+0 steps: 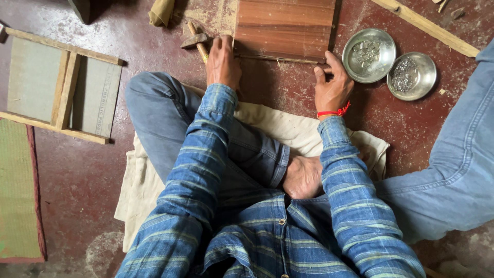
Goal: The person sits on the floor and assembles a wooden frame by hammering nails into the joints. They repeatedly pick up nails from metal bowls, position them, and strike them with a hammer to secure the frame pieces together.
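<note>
The reddish wooden panel (284, 28) lay flat on the floor ahead of the crossed legs, and a thin strip (280, 58) sat along its near edge, seemingly placed but not yet fastened. The hammer (194, 40) rested untouched just left of the panel. The left hand (223, 62) pressed flat on the strip's left end, fingers closed together; the right hand (333, 85) pinched its right end, thumb and fingers partly spread

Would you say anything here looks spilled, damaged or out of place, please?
Only sawdust strewn on the floor beside the board looks spilled. The two bowls sit upright with their metal bits inside, and both hands, left and right, rest at the board's edge.
</note>
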